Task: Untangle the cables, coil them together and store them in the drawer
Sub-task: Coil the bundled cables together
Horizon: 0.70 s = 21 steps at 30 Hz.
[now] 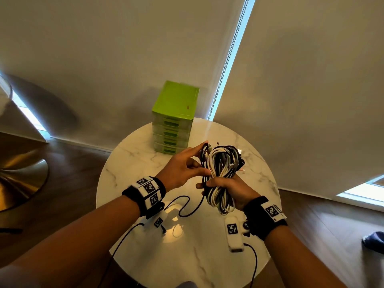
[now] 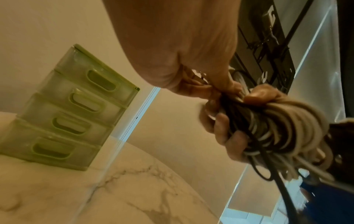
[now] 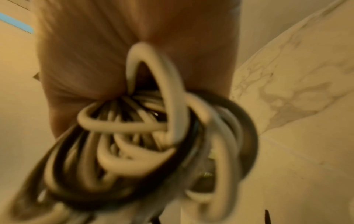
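Note:
A coiled bundle of white and black cables (image 1: 222,163) hangs above the round marble table (image 1: 145,159). My right hand (image 1: 214,183) grips the bundle around its lower middle, fingers wrapped round it. My left hand (image 1: 199,157) pinches a black loop at the bundle's upper left edge between forefinger and thumb. From the bundle a black cable tail (image 1: 187,210) drops and loops over the table. The left wrist view shows the left hand (image 2: 216,89) at the bundle (image 2: 287,128). In the right wrist view the coils (image 3: 153,144) fill the frame below the palm. The green drawer unit (image 1: 174,125) stands behind, drawers shut.
The drawer unit (image 2: 72,109) sits at the table's far edge, near the wall and blinds. A small white connector (image 1: 240,151) lies on the table behind the bundle. A gold round base (image 1: 20,173) stands on the floor at the left, and a blue object (image 1: 374,242) lies at the right.

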### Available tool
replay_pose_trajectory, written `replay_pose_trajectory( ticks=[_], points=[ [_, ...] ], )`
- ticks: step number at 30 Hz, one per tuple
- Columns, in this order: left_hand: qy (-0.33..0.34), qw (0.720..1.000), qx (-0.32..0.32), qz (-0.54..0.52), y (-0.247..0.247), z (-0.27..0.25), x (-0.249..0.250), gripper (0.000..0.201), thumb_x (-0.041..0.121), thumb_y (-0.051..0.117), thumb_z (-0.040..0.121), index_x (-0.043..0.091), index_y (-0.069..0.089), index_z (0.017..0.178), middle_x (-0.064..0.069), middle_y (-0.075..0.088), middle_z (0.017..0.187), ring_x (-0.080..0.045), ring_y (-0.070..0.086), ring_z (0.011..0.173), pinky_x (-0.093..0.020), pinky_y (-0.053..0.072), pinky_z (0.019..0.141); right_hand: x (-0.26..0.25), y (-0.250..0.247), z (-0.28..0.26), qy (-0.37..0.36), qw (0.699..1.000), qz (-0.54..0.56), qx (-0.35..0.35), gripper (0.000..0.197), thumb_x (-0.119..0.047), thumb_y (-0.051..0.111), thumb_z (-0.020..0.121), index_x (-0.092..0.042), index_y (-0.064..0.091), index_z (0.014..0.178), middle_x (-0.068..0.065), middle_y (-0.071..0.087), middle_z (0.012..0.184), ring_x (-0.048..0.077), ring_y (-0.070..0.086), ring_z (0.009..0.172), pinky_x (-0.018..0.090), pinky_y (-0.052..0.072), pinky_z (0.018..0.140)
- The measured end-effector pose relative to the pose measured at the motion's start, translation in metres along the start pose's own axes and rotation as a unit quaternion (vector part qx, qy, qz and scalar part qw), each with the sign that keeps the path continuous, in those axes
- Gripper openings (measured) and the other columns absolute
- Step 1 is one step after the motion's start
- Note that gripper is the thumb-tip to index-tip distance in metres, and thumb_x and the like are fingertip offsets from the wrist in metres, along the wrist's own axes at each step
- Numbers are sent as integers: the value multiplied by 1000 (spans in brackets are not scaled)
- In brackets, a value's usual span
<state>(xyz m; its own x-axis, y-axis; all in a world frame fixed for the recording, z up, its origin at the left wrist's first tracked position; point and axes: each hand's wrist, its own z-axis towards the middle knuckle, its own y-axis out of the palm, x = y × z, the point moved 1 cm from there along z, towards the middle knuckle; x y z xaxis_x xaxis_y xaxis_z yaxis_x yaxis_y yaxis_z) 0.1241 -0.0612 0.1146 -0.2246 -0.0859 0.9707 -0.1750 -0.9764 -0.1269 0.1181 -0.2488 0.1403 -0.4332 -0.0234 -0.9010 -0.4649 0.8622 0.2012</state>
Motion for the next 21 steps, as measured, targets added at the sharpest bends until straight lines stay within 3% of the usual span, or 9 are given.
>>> replay_pose_trajectory(
  ticks=[4,8,11,14,16,18,21],
  points=[
    [34,998,-13,50,-4,1,-7,89,10,85,78,32,39,152,-5,58,114,-12,68,79,-23,57,80,3,1,1,24,998,46,-39,37,2,63,88,2,63,125,22,69,119,40,67,108,54,52,99],
    [65,983,-42,168,-11,4,-17,91,22,83,81,25,32,156,11,49,106,-6,60,79,-19,54,81,1,3,1,30,999,-31,5,17,-5,68,90,5,69,103,24,67,90,36,66,83,41,58,74],
    [-3,989,-32,145,-6,1,-20,89,31,76,88,35,24,159,10,47,114,-9,62,85,-20,54,85,1,0,6,-9,997,-32,71,19,-2,69,89,7,66,105,20,66,82,34,66,77,49,58,79],
    [-105,990,-57,78,3,-12,-24,79,49,60,93,35,20,160,11,58,119,-10,68,97,-29,55,95,-1,-5,15,-30,992,18,124,19,-4,70,89,9,64,101,22,65,80,37,67,75,50,58,79],
    [-165,973,-139,82,8,-24,-25,61,57,45,98,30,38,152,11,70,113,-6,70,100,-36,53,100,-7,-9,19,-26,985,84,146,14,-5,69,89,6,63,97,21,64,78,33,68,74,51,58,82],
    [-183,950,-224,122,11,-35,-26,46,53,33,106,26,58,134,8,76,101,-7,70,95,-32,51,100,-13,-15,21,-18,978,143,153,11,-5,68,90,4,63,93,18,66,77,29,70,75,50,60,81],
    [-173,941,-233,174,8,-39,-24,45,54,33,106,27,69,106,8,69,80,-6,64,76,-30,52,88,-17,-21,20,-1,977,153,147,10,-6,66,90,3,63,88,19,66,78,26,69,69,38,60,70]
  ],
)
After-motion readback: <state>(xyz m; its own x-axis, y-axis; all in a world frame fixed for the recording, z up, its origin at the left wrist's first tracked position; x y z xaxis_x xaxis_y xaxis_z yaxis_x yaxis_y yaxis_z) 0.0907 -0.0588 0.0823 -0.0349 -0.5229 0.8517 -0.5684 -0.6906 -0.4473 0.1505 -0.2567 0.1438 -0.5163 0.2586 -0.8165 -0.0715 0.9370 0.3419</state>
